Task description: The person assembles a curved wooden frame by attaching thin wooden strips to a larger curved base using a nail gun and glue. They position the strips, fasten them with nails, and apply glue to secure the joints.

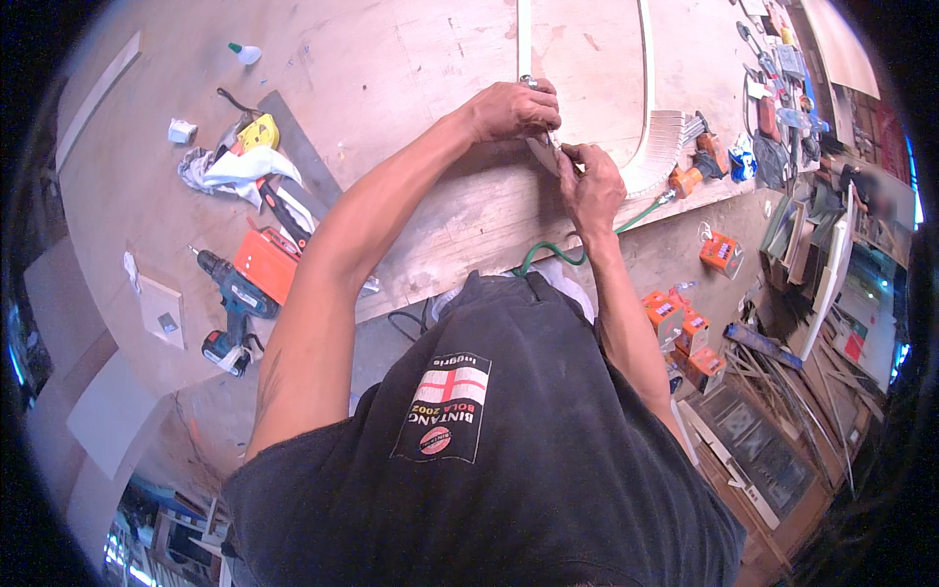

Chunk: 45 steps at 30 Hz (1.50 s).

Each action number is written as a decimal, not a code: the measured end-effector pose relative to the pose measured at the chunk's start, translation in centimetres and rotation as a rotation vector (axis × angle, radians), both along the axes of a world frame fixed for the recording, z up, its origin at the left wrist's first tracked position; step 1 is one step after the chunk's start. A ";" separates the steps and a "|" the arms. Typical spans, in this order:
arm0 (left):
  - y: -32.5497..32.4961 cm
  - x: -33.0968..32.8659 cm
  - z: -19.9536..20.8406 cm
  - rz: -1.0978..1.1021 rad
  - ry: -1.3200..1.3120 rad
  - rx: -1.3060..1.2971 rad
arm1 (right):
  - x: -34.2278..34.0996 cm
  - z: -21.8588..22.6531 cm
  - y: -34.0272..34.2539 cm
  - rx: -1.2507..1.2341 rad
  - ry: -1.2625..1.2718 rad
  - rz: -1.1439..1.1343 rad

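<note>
My left hand [515, 112] is closed at the bench's near edge, over the lower end of a straight white strip [524, 44]. A small dark metallic piece [528, 82] sticks out above its fingers. Just to the right and nearer, my right hand [591, 186] is closed in a pinch, its fingertips close to the left hand's. Between them shows a thin, light-coloured piece [553, 145], too small to name. A pale panel end lies under the hands. Right of them, a white curved strip with many narrow slots [665, 137] bends along the bench edge.
An orange-handled air tool [687, 180] with a green hose [548, 247] lies at the bench's right edge. A cordless drill [235, 298], an orange tool [266, 262], a cloth and a yellow tape measure lie left. Orange boxes [685, 328] and wood offcuts stand right, below.
</note>
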<state>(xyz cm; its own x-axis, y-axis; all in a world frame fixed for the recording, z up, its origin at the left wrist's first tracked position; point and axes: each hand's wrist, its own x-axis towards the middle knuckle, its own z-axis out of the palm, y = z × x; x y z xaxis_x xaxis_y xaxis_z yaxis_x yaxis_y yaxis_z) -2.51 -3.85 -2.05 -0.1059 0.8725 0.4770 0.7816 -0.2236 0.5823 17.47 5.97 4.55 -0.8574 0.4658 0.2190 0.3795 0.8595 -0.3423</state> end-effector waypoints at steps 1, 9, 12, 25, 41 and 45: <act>0.0 0.1 -0.2 0.006 0.004 0.007 | 0.0 -0.1 -0.1 -0.003 -0.003 0.003; 0.2 -0.1 -0.7 -0.033 -0.037 0.066 | 0.0 -0.2 0.4 0.021 -0.005 0.027; 0.1 0.0 -0.8 -0.034 -0.061 0.074 | 0.1 -0.4 0.4 0.021 -0.013 0.033; 0.2 0.1 -1.2 -0.037 -0.099 0.072 | 0.0 -0.1 0.3 0.001 -0.017 0.016; 1.8 -0.4 -3.4 -0.097 -0.066 0.159 | 0.0 0.1 0.9 -0.033 -0.076 0.061; 2.5 0.0 -3.2 -0.096 -0.005 0.186 | 0.0 -0.1 1.1 -0.051 -0.098 0.035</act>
<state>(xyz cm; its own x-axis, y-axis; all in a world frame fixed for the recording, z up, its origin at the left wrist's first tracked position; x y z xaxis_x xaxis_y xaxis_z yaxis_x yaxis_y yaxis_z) -2.53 -1.37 -5.28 -0.0297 0.7758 0.6303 0.7488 -0.4004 0.5281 17.50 7.03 4.48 -0.8895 0.4433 0.1103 0.3831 0.8554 -0.3486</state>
